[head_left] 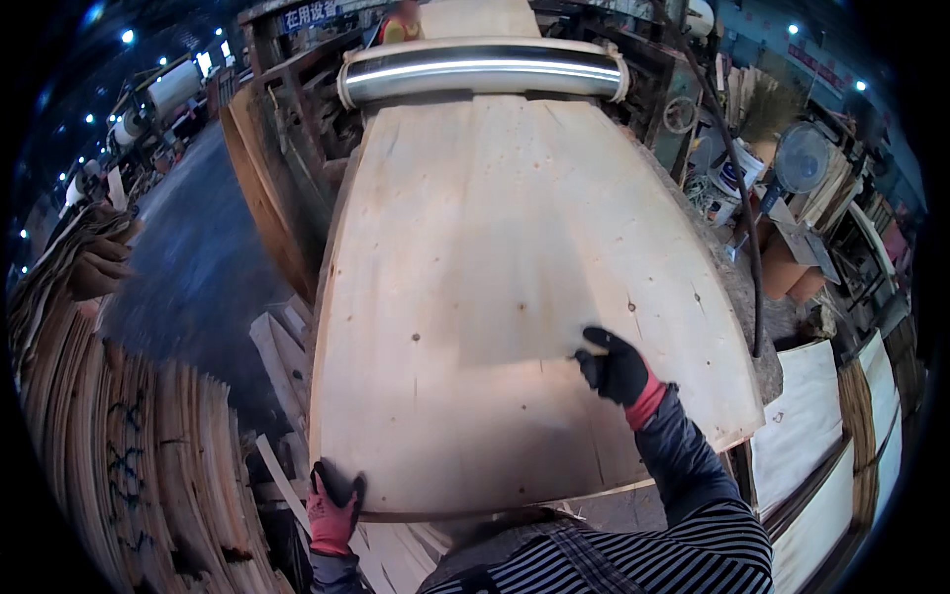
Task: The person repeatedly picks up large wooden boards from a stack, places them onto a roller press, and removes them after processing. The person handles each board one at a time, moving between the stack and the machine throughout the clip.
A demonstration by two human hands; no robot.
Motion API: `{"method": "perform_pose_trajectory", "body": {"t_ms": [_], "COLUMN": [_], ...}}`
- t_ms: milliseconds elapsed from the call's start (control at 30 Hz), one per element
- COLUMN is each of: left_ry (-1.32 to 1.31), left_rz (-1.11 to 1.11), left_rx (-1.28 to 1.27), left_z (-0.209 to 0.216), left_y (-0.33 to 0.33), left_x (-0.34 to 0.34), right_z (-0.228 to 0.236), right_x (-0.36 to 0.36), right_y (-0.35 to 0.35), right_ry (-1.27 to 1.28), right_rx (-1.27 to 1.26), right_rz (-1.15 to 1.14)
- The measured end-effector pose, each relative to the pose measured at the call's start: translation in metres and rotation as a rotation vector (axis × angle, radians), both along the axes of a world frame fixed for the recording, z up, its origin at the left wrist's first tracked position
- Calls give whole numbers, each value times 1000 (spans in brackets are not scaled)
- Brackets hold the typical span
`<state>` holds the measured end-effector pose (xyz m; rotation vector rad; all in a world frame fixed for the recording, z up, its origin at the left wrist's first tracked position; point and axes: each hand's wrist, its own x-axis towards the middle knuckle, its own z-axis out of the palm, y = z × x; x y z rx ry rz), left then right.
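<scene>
"Pale wood, one wide sheet (426,267): knotted, laid flat, its near edge at the wearer's front. Location of the far end?"

"Close up to a shiny metal roller (485,71), which lies crosswise. Whether the wood passes beneath it, I cannot tell. Beyond the roller, a second pale board (475,18)."

"Reason for the placing?"

"Judged only: laid flat, so wide and thin a piece would not sag, and its end lies roughly square to the roller."

"Left hand (336,510): state?"

"Glove, red with black fingers. Located at the near left corner of the sheet, thumb and fingers parted at the tips. Whether they close on the edge or merely rest there is not clear. Likely purpose: steadying that corner."

"Right hand (616,371)?"

"Matching glove, dark sleeve. Over the right part of the sheet, partly open: one finger extended, the others bent. Nothing seen in its grasp; contact with the wood cannot be told."

"Purpose of gloves?"

"Presumably a guard against splinters and rough edges."

"Surroundings?"

"Left: a large stack of thin wood (158,455), kept apart from the sheet. Right: a fan (802,158) and a white bucket (740,170). Lower right: several white panels (797,421)."
</scene>
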<state>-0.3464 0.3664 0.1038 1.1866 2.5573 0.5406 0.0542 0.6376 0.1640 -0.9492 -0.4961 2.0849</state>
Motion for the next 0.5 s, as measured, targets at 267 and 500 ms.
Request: {"method": "perform_pose_trajectory", "body": {"t_ms": [267,500], "left_ry": [-540,-331], "left_rz": [-109,-334], "left_rx": [104,233], "left_z": [0,41], "left_y": [5,-5], "left_x": [-49,-35], "right_z": [-71,2], "right_x": [-14,-59], "right_y": [159,-26], "right_ry": [119,-338], "right_rx": [262,817], "right_rz": [-223,136]}}
